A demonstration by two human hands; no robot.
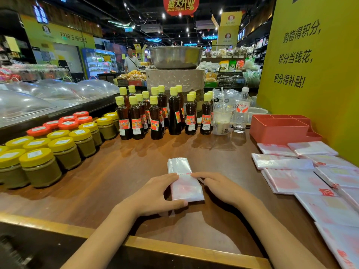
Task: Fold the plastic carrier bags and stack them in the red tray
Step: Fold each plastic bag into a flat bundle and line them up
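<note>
A partly folded plastic carrier bag (184,181) lies as a narrow strip on the wooden surface (120,171), near its front edge, between both hands. The left hand (155,193) grips the bag's near left portion: the fingers lie across the upper fold and the thumb runs under the near edge. The right hand (219,186) rests on the right side, index finger laid along the fold line at the red print, remaining fingers lightly curled on the surface; whether the thumb pinches the plastic cannot be told. The red tray (279,128), divided into compartments, stands at the far right against the yellow panel (310,74); no folded bag is visible inside from this angle. Flat unfolded bags (303,179) lie overlapped along the right side, from just in front of the tray to the near corner. Sesame oil bottles (155,117) with yellow caps stand in rows at the far centre. Jars (62,148) with yellow and red lids occupy the left. A water bottle (241,111) and a plastic cup (222,121) stand between bottles and tray.
</note>
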